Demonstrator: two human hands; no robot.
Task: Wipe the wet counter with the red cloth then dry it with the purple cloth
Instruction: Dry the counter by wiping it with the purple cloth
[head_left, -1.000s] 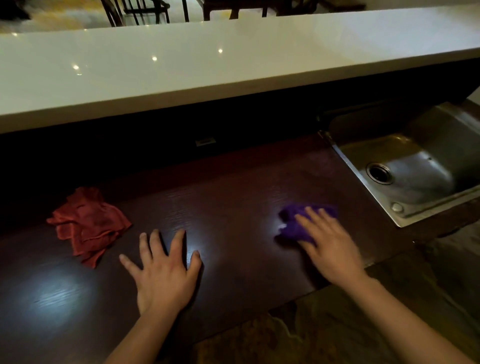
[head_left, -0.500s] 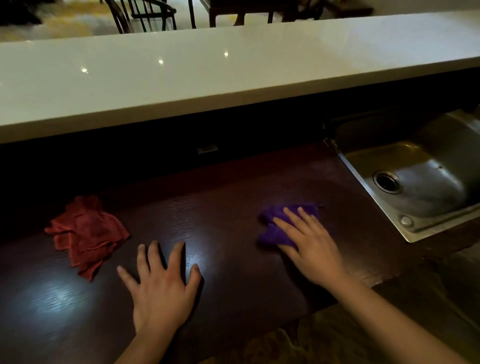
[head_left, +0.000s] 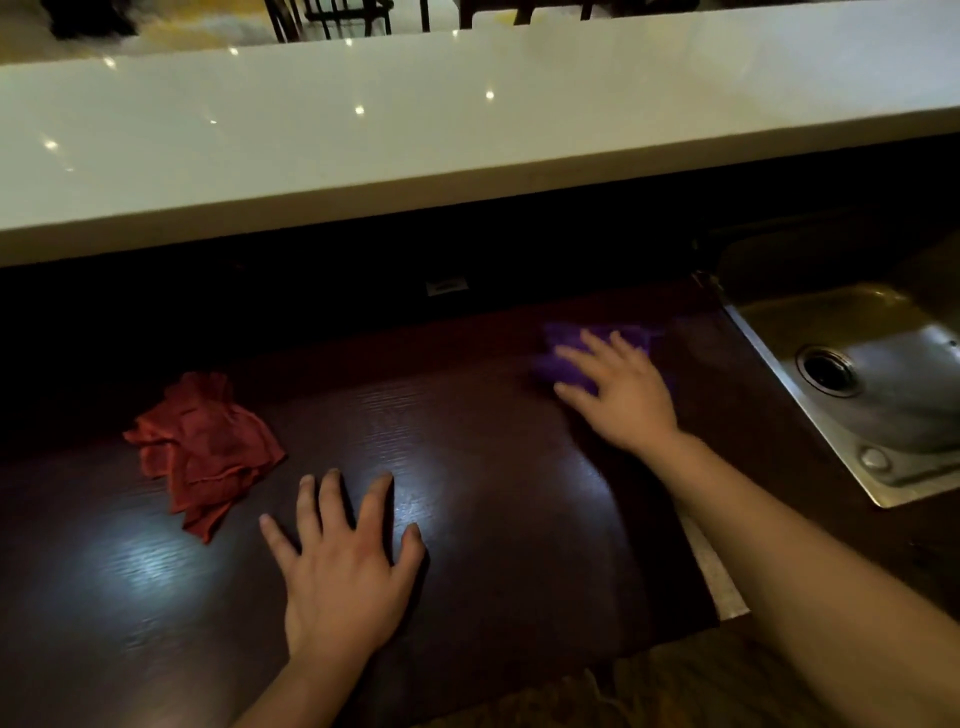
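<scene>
The right hand (head_left: 621, 392), flat on the purple cloth (head_left: 566, 358), has swept it back toward one o'clock; drying is underway. The left hand (head_left: 340, 566) rests open on the counter (head_left: 493, 519); the red cloth (head_left: 202, 452) lies discarded at ten o'clock.

dark counter (head_left: 467, 519), red cloth (head_left: 205, 449), purple cloth (head_left: 566, 358)

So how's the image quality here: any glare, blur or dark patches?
Head view: dim overall; pale glare patches on the dark counter near the left hand; black shadow under the white ledge; right hand and purple cloth slightly blurred; wide-angle bending at the edges.
</scene>
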